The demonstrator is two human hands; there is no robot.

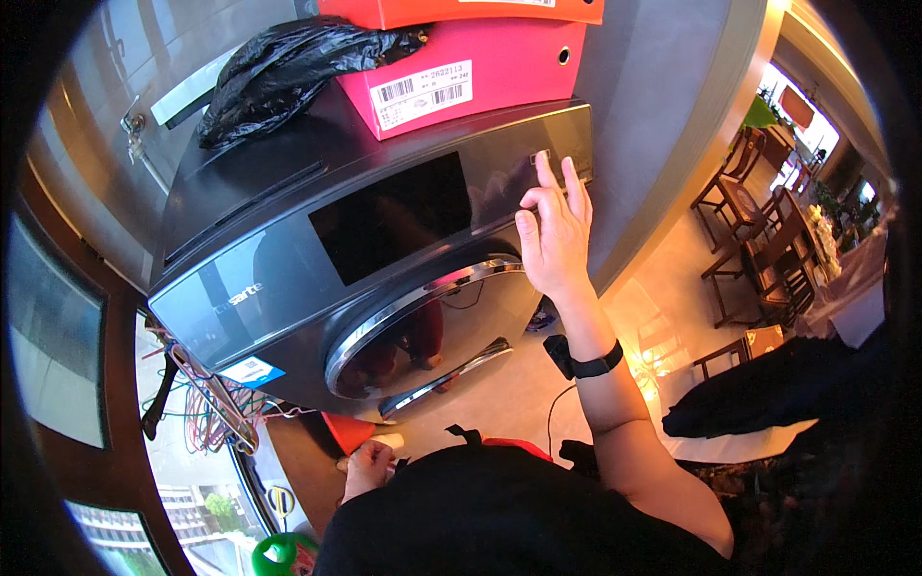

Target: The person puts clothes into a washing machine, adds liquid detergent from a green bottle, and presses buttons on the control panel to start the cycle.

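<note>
A dark front-loading washing machine [403, 302] stands before me, its round chrome-rimmed door [425, 338] closed. Its glossy control panel [497, 194] has a black, unlit display [392, 216]. My right hand [558, 216] reaches to the panel's right end, the index fingertip at a small outlined button [539, 156]. The other fingers are spread or bent, and nothing shows in them. On that wrist is a black band [583, 360]. Low in view, my left hand [369, 464] is curled beside my body, near a cream-coloured object; whether it holds anything is unclear.
A pink shoebox [468, 79] and an orange-red box [533, 11] are stacked on the machine, beside a black plastic bag [281, 72]. Clothes hangers [209, 410] crowd the left, above yellow-handled scissors [280, 502] and a green bottle [277, 553]. Wooden chairs [735, 201] stand far right.
</note>
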